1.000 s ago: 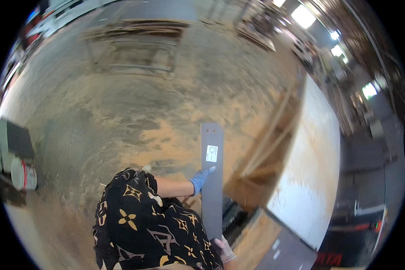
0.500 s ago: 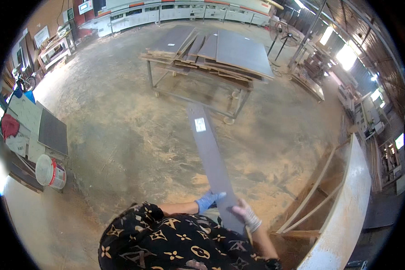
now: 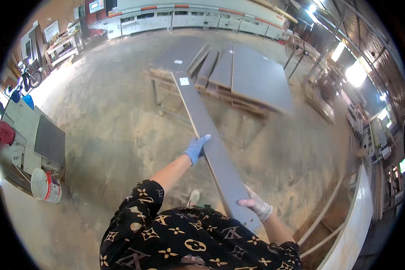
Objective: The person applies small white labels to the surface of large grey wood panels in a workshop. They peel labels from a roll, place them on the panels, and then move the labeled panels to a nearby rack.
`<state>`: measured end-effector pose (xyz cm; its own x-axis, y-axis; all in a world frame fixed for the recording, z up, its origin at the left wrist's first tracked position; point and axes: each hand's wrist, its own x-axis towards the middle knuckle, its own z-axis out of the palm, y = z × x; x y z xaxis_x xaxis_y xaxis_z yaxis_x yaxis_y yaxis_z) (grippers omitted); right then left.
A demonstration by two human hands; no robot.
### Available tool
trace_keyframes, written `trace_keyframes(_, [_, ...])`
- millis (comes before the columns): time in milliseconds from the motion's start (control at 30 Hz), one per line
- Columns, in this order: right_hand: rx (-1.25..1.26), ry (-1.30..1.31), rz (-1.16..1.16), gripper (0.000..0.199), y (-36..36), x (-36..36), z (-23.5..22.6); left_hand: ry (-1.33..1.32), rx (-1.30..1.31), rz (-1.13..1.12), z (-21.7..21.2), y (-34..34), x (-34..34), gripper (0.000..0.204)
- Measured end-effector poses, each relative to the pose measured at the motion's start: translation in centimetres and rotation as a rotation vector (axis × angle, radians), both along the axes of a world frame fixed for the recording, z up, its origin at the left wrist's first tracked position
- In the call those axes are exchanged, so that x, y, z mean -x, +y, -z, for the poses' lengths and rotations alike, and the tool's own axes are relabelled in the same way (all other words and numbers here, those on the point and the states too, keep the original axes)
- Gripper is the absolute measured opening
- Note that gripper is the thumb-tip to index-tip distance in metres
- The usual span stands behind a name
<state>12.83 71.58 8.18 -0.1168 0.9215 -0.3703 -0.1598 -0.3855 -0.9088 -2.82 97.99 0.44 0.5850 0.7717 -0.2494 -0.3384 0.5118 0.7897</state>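
A long, narrow grey board [image 3: 213,144] stretches away from my body, with a white label [image 3: 184,81] near its far end and small dark holes near its close end. My left hand [image 3: 196,149], in a blue glove, grips its left edge about midway, thumb on top. Nearer to me, my right hand [image 3: 257,204] in a pale glove clasps the right edge, thumb over the face. The undersides of both grips are hidden. In the picture the board's far end overlaps the stack of grey panels [image 3: 261,76]; I cannot tell whether they touch.
The panels lie on a wheeled metal cart [image 3: 156,96]. A white bucket [image 3: 46,185] stands at the left beside leaning boards [image 3: 51,139]. To the right is a pale panel [image 3: 353,225] with wooden struts. A long machine [image 3: 189,20] runs along the back; a motorbike [image 3: 29,76] is far left.
The board has moved away from me, its far end now over the cart in the picture. My left hand has reached farther forward along it. The cart appears closer, and a shoe now shows.
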Motion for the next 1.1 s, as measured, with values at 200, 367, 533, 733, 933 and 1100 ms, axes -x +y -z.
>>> trace_keyframes(200, [-0.234, -0.023, 0.1, 0.085, 21.6, -3.3, -3.8, -0.057, -0.201, -0.111, -3.7, 12.1, -8.1, 0.064])
trace_keyframes(367, [-0.269, 0.031, 0.252, 0.073, 37.3, -3.8, -0.1, -0.014, -0.126, -0.161, -2.7, 24.8, -10.0, 0.069])
trace_keyframes(533, [-0.321, 0.197, 0.365, 0.075, 52.2, -4.9, 3.5, -0.057, -0.134, -0.061, 0.4, 40.8, -12.3, 0.069])
trace_keyframes(733, [-0.331, 0.171, 0.551, 0.08, 68.5, -6.3, 3.1, -0.034, -0.326, 0.116, 0.2, 59.0, -15.3, 0.063])
trace_keyframes(933, [-0.226, -0.846, 0.446, 0.076, 76.3, -7.8, 4.2, 0.735, -0.712, 0.409, -0.2, 68.4, -16.7, 0.085])
trace_keyframes(1100, [-0.203, -1.107, 0.312, 0.07, 73.8, -6.3, 6.7, 0.957, -0.892, 0.275, 3.6, 70.3, -18.0, 0.089])
